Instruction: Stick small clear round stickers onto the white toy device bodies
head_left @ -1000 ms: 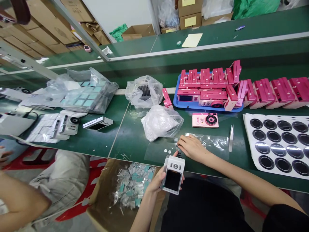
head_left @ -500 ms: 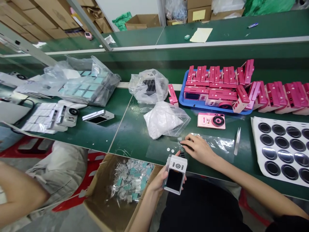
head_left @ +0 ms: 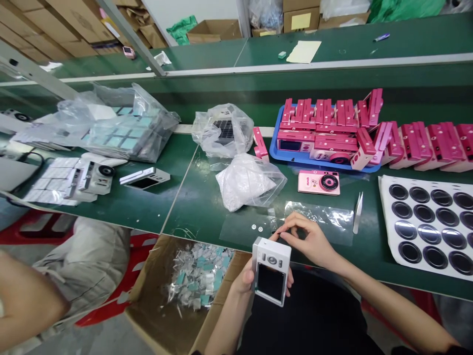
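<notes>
My left hand (head_left: pixel 246 281) grips a small white camera (head_left: pixel 271 270) upright at the table's near edge, its dark screen facing me. Just above it my right hand (head_left: pixel 308 236) is lifted off the table, thumb and forefinger pinched on a tiny dark part that is too small to name. Under that hand lies a clear plastic sheet (head_left: pixel 325 217) with small parts, and two little white discs (head_left: pixel 257 228) sit to its left. A pink camera (head_left: pixel 319 182) lies flat beyond, with white tweezers (head_left: pixel 357 212) to the right.
A blue tray (head_left: pixel 318 160) stacked with pink cameras stands behind, more pink cameras (head_left: pixel 424 145) to its right. A white sheet of black lens rings (head_left: pixel 428 222) lies right. Plastic bags (head_left: pixel 249 182), white cameras (head_left: pixel 92 178) and an open carton (head_left: pixel 192 291) are left. Another person's arm (head_left: pixel 25 301) is at lower left.
My right hand has lifted off the plastic sheet and pinched its fingers, moving toward the white camera. My left hand has raised the camera slightly.
</notes>
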Demonstrator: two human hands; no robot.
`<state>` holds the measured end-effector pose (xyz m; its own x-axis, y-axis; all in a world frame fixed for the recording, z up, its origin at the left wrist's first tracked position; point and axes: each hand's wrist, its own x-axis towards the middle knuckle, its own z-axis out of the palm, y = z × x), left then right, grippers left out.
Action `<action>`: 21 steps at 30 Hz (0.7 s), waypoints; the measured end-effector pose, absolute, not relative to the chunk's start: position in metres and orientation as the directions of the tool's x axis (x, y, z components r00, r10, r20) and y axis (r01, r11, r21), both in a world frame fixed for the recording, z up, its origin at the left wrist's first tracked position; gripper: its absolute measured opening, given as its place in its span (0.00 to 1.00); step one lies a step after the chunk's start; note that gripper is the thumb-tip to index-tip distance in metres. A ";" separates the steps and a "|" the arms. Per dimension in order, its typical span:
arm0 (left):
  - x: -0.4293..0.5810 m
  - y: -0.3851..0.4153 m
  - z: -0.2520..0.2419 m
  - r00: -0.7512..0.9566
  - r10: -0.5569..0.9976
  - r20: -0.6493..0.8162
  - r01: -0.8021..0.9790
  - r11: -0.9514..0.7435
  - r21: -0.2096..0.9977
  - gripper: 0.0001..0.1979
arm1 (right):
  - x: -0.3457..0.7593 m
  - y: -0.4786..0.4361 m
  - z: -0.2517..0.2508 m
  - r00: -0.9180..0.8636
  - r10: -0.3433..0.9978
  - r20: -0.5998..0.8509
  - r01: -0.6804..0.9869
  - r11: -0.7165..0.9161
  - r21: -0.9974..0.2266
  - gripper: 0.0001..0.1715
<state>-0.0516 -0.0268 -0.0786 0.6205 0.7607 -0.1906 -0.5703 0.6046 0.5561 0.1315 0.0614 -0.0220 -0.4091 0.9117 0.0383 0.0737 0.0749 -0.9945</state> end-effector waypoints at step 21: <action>-0.055 0.009 -0.022 0.712 0.515 -0.478 -0.128 0.764 0.633 0.26 | 0.180 0.062 0.020 -0.758 0.546 0.358 0.247 0.747 -0.618 0.08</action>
